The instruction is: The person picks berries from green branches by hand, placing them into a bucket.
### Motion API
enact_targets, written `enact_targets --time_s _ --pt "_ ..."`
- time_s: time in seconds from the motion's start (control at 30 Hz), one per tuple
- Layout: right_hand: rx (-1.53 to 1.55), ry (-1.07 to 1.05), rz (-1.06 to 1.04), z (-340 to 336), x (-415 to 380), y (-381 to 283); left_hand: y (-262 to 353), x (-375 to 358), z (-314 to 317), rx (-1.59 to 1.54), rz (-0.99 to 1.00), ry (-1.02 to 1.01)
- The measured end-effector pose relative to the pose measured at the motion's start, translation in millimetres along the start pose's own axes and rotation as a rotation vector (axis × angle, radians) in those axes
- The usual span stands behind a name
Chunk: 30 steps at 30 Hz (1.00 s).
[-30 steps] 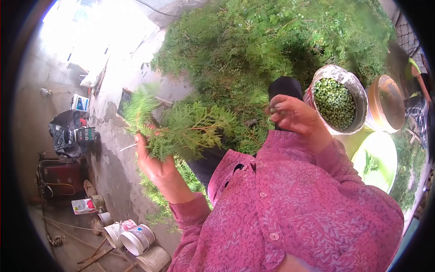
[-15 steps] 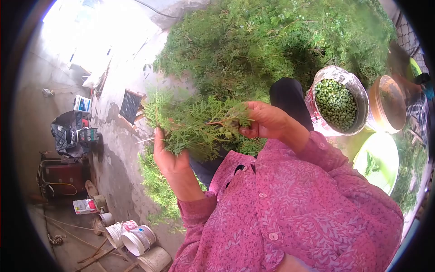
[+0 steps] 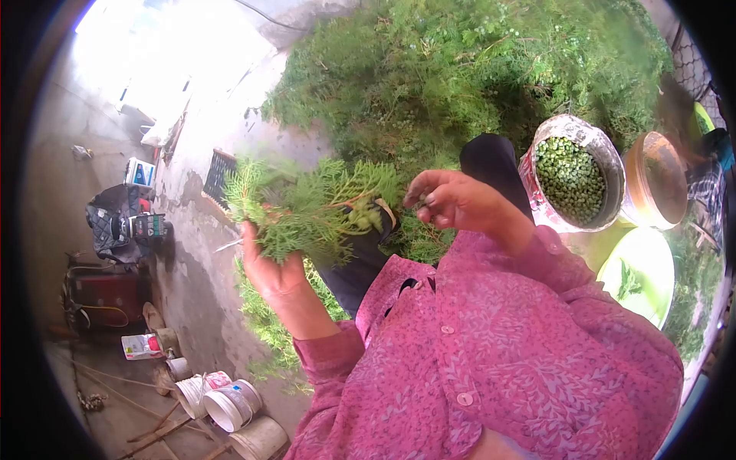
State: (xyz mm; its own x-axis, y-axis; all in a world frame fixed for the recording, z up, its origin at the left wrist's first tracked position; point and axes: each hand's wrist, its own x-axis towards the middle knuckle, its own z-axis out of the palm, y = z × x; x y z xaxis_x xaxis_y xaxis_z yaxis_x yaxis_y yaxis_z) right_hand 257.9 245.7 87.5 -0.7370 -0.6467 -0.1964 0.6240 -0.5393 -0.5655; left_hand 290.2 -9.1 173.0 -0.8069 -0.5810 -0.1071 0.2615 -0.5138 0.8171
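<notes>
My left hand [image 3: 274,270] is closed around a leafy conifer branch [image 3: 322,207] with flat green sprays and a few pale green cones toward its right end. To the right of that branch, and apart from it, is my right hand [image 3: 460,201]. Its fingers are curled, with a small green cone [image 3: 421,202] at the fingertips, partly covered. Farther right, a paint-stained bucket [image 3: 529,170] holds many picked green cones [image 3: 569,180].
A large heap of conifer branches [image 3: 429,69] lies ahead. Beside the bucket stand a tan tub [image 3: 635,180] and a bright green basin [image 3: 652,268]. On the left are a small slatted stool [image 3: 218,178], a red case [image 3: 115,295] and white buckets [image 3: 226,410].
My right hand has drawn away from the branch to the right, with a small cone at its fingers. My left hand has shifted slightly left with the branch.
</notes>
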Motion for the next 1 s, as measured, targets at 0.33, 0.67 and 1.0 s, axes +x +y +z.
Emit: enact_targets --time_s 0.33,0.67,1.0 --pt "-0.052 -0.110 -0.015 27.7 21.2 11.6 -17.6 -8.0 3.3 0.000 -0.113 -0.033" --pt "-0.368 0.211 -0.067 24.9 6.9 7.9 -17.4 -13.9 8.5 0.069 -0.050 -0.033" --pt "-0.069 -0.023 0.043 19.6 7.8 26.3 -13.9 -15.5 18.9 0.048 0.021 0.057"
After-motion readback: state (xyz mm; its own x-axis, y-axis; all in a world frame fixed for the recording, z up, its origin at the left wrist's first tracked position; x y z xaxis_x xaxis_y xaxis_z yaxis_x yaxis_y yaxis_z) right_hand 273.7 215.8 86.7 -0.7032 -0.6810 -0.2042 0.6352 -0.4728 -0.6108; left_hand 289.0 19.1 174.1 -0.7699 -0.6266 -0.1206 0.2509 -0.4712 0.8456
